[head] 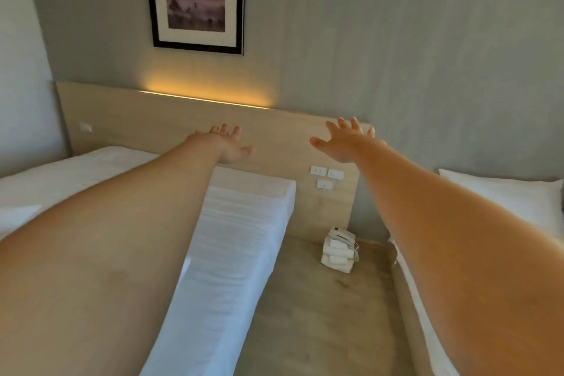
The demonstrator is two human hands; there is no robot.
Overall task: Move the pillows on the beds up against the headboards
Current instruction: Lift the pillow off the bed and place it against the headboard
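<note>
White plump pillow [500,195] at right edge of frame, on the far bed, well apart from both hands. Left hand [227,143] and right hand [343,142] splayed wide, holding nothing, mid-frame before the pale wooden headboard [158,128]. Risk: overreaching across the gap, knocking the stacked white towels [338,249] at lower centre.

A twin hotel room: two white-sheeted beds [244,238] stand either side of a narrow aisle, against a long wooden headboard [152,128]. Above the headboard glows a light strip [201,98] under a framed picture [195,6]. Below its switches [326,175], a telephone [340,249] sits on the floor.
</note>
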